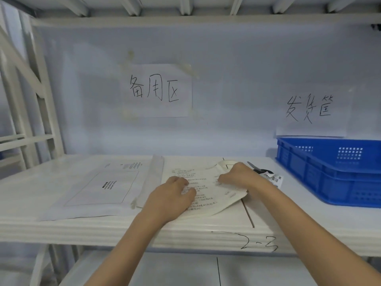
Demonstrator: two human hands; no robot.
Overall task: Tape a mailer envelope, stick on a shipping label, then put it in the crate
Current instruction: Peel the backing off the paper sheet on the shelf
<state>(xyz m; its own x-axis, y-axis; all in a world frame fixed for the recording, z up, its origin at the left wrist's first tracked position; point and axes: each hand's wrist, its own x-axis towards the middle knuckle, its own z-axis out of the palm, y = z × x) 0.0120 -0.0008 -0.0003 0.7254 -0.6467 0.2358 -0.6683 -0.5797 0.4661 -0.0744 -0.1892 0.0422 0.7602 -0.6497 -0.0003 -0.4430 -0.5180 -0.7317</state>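
White metal shelving fills the head view, w/ a pale back wall and a white shelf board as the work surface; "2-3" is handwritten on its front edge, right of centre. Two paper signs w/ handwritten characters hang on the wall: one sign at centre, a second sign at right, directly above the blue crate. Crate sits on the shelf's right end, perforated sides, inside not visible from this angle.

Mailer envelope lies mid-shelf, cream-coloured, printed text lines facing up; its near-right corner curls up off the board. Left hand rests palm-down on the envelope's left part, fingers loosely curled and pressing flat. Right hand is on the envelope's upper right, fingers bent down onto the paper; whether it pinches an edge or just presses — can't tell.

Left of the envelope, touching or slightly under its flap, lies a larger white mailer w/ a printed rectangle. Scissors lie just behind the right hand, black handles. Shipping label w/ barcode sits beside the right wrist, betw. envelope and crate. A roll-like round thing peeks out behind the right hand, mostly hidden.
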